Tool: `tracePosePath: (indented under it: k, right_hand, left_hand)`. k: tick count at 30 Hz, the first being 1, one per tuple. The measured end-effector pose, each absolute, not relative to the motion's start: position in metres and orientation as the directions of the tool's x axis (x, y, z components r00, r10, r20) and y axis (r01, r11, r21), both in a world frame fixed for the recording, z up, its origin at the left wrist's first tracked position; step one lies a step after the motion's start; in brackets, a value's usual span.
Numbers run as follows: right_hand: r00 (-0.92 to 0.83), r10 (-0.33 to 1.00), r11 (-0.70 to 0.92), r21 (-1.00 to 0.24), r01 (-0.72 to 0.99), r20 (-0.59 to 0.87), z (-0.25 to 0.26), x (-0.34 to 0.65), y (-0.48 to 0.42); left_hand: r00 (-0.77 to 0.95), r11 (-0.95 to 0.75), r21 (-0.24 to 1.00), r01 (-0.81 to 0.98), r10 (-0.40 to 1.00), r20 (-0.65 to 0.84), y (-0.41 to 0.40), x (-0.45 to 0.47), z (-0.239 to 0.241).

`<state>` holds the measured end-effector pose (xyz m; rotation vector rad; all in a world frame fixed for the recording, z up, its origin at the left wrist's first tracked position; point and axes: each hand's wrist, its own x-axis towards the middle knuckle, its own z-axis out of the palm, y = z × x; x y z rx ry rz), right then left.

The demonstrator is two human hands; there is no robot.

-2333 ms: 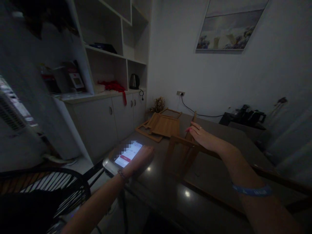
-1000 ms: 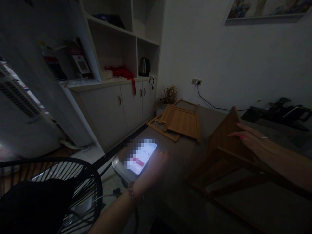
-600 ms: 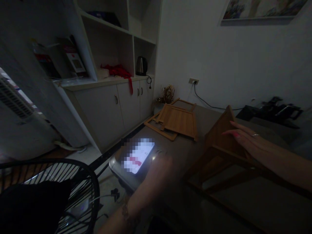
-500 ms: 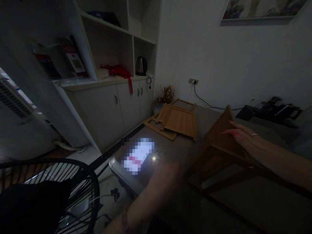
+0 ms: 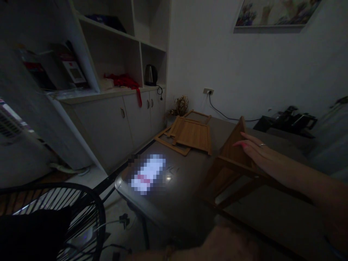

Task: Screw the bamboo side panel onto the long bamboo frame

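A partly assembled wooden piece (image 5: pixel 231 156), with a slatted panel and crossed bars, stands on the table on the right. My right hand (image 5: pixel 254 146) rests at its raised panel, fingers stretched out and lying along the wood. My left hand (image 5: pixel 228 241) is low in the view, near the lower bar of the piece; it is dark and smeared, so its fingers and anything in them cannot be made out. A phone (image 5: pixel 149 174) with a lit, pixelated screen lies near the table's left corner. Beside it are several small metal parts (image 5: pixel 172 169), probably screws.
More wooden panels and frames (image 5: pixel 191 134) lie flat at the table's far side. A black corded chair (image 5: pixel 100 214) stands at the lower left. White cabinets (image 5: pixel 108 123) line the left wall. A dark appliance (image 5: pixel 293 119) and its cord are at the back right.
My left hand has moved from beside the phone and metal parts down and right toward the wooden piece. My right hand stays at the panel. The view has shifted slightly right.
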<state>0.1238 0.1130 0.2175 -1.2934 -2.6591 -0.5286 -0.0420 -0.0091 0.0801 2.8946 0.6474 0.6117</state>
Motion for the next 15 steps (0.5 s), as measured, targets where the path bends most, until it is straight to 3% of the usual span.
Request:
tracePosePath:
  k: [2,5,8,11,15]
  right_hand:
    - [-0.636,0.729,0.59,0.239,0.772,0.254,0.218,0.124,0.112]
    - [-0.657,0.713,0.612,0.24,0.754,0.245,0.22,0.123,0.112]
    - [-0.666,0.714,0.623,0.239,0.745,0.214,0.222,0.119,0.111]
    - [-0.66,0.722,0.61,0.259,0.749,0.207,0.225,0.114,0.109]
    - [-0.69,0.69,0.621,0.311,0.719,0.218,0.227,0.11,0.108]
  left_hand:
    - [0.875,-0.925,0.189,0.329,0.374,0.306,-0.012,-0.019,0.075]
    - [0.868,-0.946,0.135,0.293,0.323,0.378,-0.012,0.013,0.073]
    - [0.766,-0.916,-0.012,0.401,0.328,0.553,-0.005,0.042,0.074]
    - [0.714,-0.811,-0.076,0.58,0.461,0.528,0.003,0.065,0.074]
    - [0.707,-0.76,-0.182,0.624,0.451,0.545,0.009,0.072,0.07]
